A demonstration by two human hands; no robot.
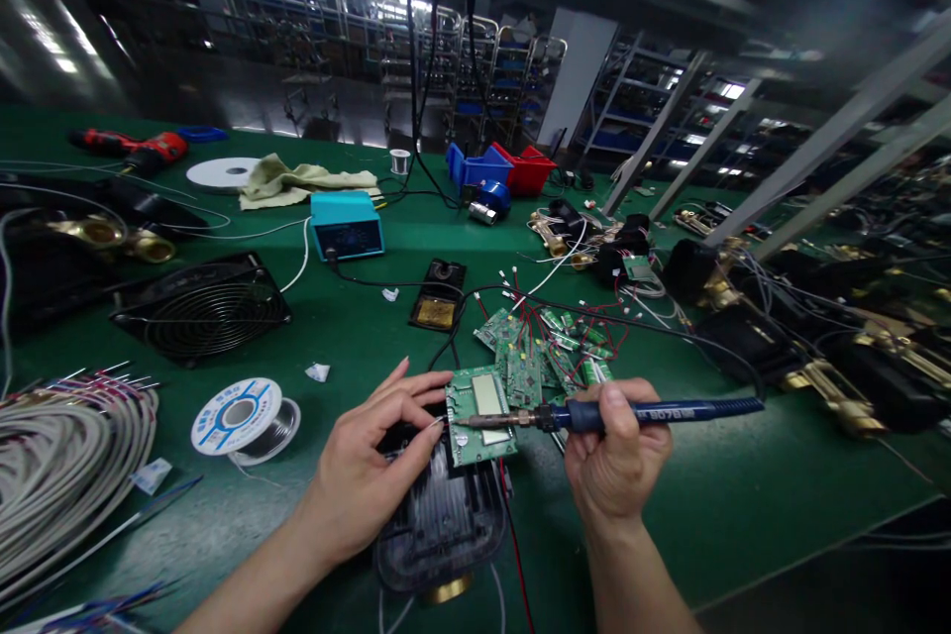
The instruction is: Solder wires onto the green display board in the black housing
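Note:
My right hand grips a blue-handled soldering iron, its metal tip lying across a green circuit board with a pale display window. My left hand rests at the board's left edge, fingertips pinching a thin wire or solder strand against it. The board sits on top of a black and clear housing with a brass fitting at its bottom. Just beyond lies a pile of similar green boards with red wires.
On the green bench are a solder spool, a black fan, a blue soldering station, an iron stand with sponge, a grey cable bundle, blue and red bins and black and brass assemblies at the right.

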